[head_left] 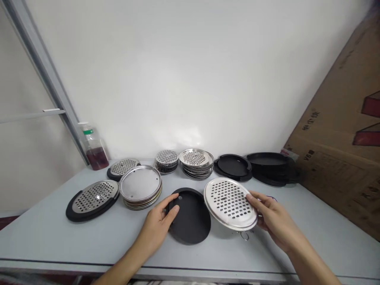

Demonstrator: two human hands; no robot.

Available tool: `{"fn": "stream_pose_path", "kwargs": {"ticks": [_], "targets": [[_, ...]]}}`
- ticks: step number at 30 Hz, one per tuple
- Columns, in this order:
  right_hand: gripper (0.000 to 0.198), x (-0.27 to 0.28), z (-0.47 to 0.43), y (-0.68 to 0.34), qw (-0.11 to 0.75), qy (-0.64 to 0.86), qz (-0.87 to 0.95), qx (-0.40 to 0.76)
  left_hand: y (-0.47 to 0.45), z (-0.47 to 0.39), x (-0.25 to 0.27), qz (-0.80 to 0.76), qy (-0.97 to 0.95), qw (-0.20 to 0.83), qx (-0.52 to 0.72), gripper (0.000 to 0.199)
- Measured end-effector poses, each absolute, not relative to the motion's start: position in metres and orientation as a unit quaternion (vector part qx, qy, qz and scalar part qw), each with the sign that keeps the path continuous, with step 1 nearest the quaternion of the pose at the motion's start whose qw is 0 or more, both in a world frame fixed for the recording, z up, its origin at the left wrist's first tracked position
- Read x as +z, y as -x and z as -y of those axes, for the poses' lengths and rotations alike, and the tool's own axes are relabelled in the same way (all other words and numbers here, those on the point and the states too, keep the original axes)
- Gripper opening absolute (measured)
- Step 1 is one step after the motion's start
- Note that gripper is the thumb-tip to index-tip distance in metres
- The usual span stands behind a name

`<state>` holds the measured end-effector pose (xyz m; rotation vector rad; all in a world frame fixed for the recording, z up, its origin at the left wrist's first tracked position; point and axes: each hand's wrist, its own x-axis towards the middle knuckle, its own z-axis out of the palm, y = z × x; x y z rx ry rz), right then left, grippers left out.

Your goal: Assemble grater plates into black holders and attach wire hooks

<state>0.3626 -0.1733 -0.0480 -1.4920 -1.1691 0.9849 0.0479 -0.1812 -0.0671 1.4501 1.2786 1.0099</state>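
Observation:
My left hand (157,221) is closed on the left rim of a round black tray (191,221), thumb over its inside. The tray is tilted up a little, just above the table. My right hand (274,219) pinches the right edge of a round metal grater plate (230,204). That plate has rows of holes and is held tilted, apart from the tray at its right. A small metal ring (245,236) shows under the plate's lower edge; what it belongs to is hidden.
On the pale table (97,245) stand smooth metal discs (141,183) in a stack, grater plates in black holders (95,198), two stacks of grater plates (194,158), and black trays (234,165). A bottle of dark red liquid (96,154) is back left. A cardboard box (335,158) leans in at right.

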Motion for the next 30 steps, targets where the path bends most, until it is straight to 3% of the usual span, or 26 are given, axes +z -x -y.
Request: {"fn": "stream_pose_path", "kwargs": {"ticks": [3, 8, 16, 20, 25, 30], "targets": [[0.060, -0.053, 0.182, -0.353, 0.452, 0.587, 0.431, 0.516, -0.044, 0.188, -0.067, -0.540, -0.618, 0.432, 0.373, 0.062], [0.063, -0.061, 0.189, -0.348, 0.404, 0.578, 0.462, 0.537, -0.033, 0.204, -0.058, -0.562, -0.696, 0.358, 0.267, 0.070], [0.064, -0.064, 0.188, -0.348, 0.362, 0.571, 0.586, 0.447, -0.016, 0.205, -0.041, -0.535, -0.778, 0.276, 0.181, 0.071], [0.076, -0.063, 0.192, -0.350, 0.320, 0.568, 0.621, 0.434, -0.014, 0.174, -0.034, -0.431, -0.849, 0.271, 0.144, 0.098], [0.107, -0.071, 0.198, -0.351, 0.279, 0.566, 0.677, 0.378, -0.024, 0.135, -0.033, -0.330, -0.891, 0.309, 0.043, 0.133], [0.113, -0.077, 0.199, -0.350, 0.271, 0.537, 0.736, 0.312, -0.031, 0.130, -0.037, -0.322, -0.885, 0.335, 0.027, 0.140]]}}
